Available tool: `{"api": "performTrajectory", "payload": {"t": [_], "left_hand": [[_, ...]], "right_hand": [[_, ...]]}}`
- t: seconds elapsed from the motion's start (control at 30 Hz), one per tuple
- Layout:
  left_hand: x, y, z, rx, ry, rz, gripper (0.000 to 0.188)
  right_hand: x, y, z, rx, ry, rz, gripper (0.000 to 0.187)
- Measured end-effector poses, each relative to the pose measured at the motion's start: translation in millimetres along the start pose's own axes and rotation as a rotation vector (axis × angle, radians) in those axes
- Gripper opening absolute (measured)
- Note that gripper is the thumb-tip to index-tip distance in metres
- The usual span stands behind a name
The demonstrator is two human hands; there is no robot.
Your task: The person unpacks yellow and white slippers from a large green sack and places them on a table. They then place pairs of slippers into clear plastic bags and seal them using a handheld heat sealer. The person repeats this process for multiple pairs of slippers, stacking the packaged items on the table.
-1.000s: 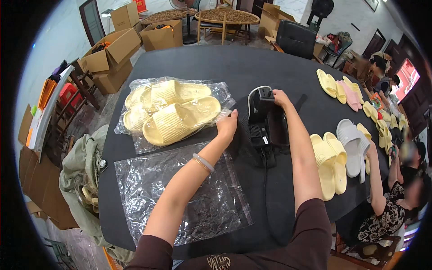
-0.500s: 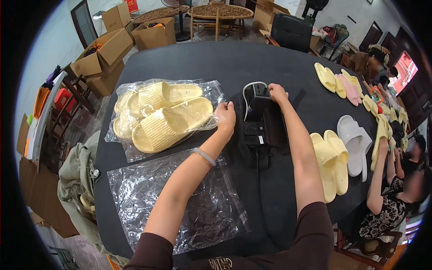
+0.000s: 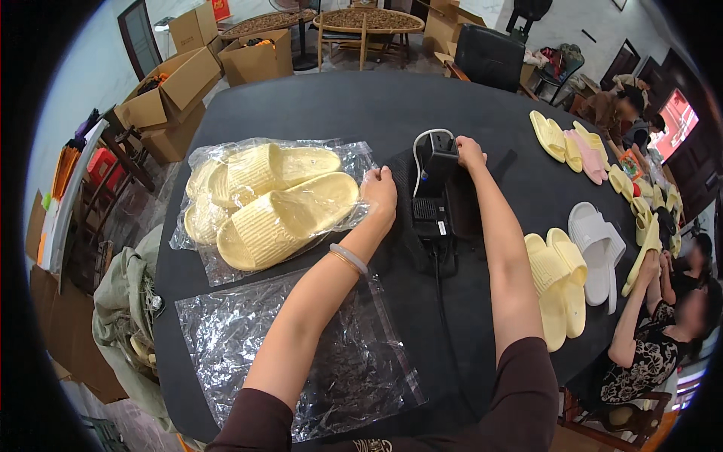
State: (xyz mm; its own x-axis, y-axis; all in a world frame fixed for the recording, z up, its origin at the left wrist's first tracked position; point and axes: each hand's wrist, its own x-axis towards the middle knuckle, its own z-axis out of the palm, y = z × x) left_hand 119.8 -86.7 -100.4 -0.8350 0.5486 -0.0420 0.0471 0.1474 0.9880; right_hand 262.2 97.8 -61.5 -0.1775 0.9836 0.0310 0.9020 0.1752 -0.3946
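Two pairs of pale yellow ribbed slide slippers (image 3: 288,218) lie inside a clear plastic bag (image 3: 355,157) on the left of the table. At the bag's right edge, my left hand (image 3: 379,190) is closed, pinching the plastic. Just right of it stands a black corded device (image 3: 432,211), boxy, with a white cable looped over its top. My right hand (image 3: 471,154) is curled closed against the device's upper right side; its grip there is partly hidden. A flat clear bag (image 3: 331,361) lies nearer, partly under my left forearm.
The dark table (image 3: 316,102) carries a yellow slipper pair (image 3: 559,290) and grey slippers (image 3: 595,248) at right, and pink slippers (image 3: 584,157) with yellow ones farther off. Co-workers (image 3: 651,339) sit along the right side. Cardboard boxes (image 3: 177,83) stand at the back left.
The view has shifted slightly, so the table things appear a little lower. Both hands keep their places at the bag edge and the device; the right hand sits slightly farther right.
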Motion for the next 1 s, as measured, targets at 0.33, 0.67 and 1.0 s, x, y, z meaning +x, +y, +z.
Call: {"api": "performTrajectory", "payload": {"t": [0.33, 0.67, 1.0], "left_hand": [[-0.1, -1.2, -0.7, -0.015, 0.049, 0.026, 0.034], [-25.8, 3.9, -28.4, -0.023, -0.115, 0.079, 0.039], [-78.3, 20.7, -79.6, 0.240, -0.599, -0.153, 0.046]], "right_hand": [[12.6, -2.7, 11.2, 0.054, 0.006, -0.064, 0.025], [-19.9, 54.8, -62.4, 0.566, -0.166, -0.027, 0.017], [-177.0, 91.6, -75.2, 0.339, -0.511, 0.160, 0.031]]}}
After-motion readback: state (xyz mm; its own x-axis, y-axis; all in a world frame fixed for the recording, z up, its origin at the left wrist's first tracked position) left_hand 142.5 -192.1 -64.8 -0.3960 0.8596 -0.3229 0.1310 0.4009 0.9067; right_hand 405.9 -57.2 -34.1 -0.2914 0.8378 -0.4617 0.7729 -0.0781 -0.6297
